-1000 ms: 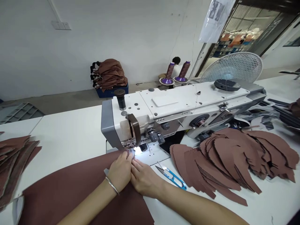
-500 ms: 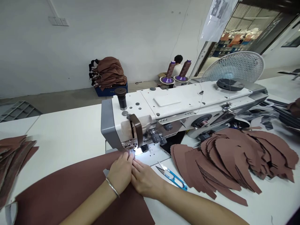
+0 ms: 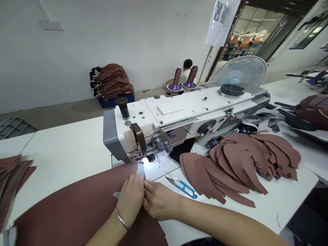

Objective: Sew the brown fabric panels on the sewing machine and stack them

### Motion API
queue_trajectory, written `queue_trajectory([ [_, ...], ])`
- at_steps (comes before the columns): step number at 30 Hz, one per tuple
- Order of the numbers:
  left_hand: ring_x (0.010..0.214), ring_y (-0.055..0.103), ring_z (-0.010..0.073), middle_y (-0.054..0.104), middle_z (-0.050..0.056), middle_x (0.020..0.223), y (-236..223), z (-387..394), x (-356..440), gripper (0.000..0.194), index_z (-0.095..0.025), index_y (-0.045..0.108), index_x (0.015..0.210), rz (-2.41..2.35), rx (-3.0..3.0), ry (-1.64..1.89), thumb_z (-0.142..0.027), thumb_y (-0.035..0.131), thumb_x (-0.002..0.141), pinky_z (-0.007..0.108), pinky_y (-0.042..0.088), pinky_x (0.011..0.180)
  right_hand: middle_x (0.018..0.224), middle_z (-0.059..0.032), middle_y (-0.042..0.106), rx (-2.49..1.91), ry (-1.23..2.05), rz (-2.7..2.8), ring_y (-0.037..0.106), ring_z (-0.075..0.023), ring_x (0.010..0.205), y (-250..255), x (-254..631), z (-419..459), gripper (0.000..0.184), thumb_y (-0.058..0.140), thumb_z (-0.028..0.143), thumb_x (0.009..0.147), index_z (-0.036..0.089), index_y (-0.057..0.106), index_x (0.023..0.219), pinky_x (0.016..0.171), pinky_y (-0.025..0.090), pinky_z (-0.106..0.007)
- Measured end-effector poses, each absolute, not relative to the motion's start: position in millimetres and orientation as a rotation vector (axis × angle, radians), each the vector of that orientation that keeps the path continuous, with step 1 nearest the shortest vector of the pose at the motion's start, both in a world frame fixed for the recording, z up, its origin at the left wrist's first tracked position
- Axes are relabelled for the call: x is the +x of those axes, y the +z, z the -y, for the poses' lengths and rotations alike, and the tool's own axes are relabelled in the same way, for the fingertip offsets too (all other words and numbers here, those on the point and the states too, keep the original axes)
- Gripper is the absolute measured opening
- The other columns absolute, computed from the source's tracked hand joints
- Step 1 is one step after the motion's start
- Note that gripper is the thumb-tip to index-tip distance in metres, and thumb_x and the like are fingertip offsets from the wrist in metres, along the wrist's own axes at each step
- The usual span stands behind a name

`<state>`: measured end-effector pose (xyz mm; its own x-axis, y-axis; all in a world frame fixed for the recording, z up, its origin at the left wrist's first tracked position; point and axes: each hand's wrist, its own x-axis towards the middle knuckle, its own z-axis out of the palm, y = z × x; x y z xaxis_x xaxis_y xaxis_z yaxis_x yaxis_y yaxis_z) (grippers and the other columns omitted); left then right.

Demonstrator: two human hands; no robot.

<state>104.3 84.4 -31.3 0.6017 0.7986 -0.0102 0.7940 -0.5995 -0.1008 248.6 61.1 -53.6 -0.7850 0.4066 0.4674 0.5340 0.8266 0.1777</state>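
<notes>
A large brown leather-like panel (image 3: 77,198) lies under the head of a white sewing machine (image 3: 176,111), its upper right edge near the lit needle area. A pale grey strip (image 3: 139,168) shows on that edge. My left hand (image 3: 131,193), a silver bangle on its wrist, is closed on the panel just below the strip, fingers curled. Beside it, my right hand (image 3: 159,200) is also closed, pinching the panel's edge, with fingertips against the left hand. Blue-handled thread snips (image 3: 183,187) rest on the table right of my hands.
A fanned pile of curved brown pieces (image 3: 230,167) covers the table to the right. More brown pieces (image 3: 16,181) are stacked at far left. Two thread cones (image 3: 176,78) and a fan (image 3: 239,72) stand behind the machine. A person (image 3: 188,70) sits farther back.
Both hands have drawn back from the needle area toward me, and their fingers are more curled. More of the grey strip is now uncovered. The view has turned slightly to the right.
</notes>
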Motion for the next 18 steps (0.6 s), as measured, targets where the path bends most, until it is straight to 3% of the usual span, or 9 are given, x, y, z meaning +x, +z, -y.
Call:
queue_trajectory([
  [8,0.072,0.053,0.0212,0.058,0.007,0.078,-48,-84,101,0.022,-0.01,0.064,0.088,1.129,-2.657,-0.179,-0.001,0.045,0.08,0.036,0.05,0.064,0.101,-0.0275,0.063,-0.758,-0.428,2.524,0.062,-0.0328,0.095,-63,249,-56,0.026,0.044,0.014,0.084,-0.001,0.062,0.094,0.089,0.044,-0.047],
  [18,0.071,0.052,0.0201,0.057,0.008,0.078,-61,-102,97,0.03,-0.005,0.061,0.1,1.009,-2.591,-0.34,-0.001,0.036,0.083,0.035,0.049,0.064,0.101,-0.0259,0.064,-0.748,-0.455,2.466,0.062,-0.0326,0.095,-66,251,-73,0.025,0.042,0.009,0.084,0.0,0.063,0.092,0.091,0.044,-0.05],
])
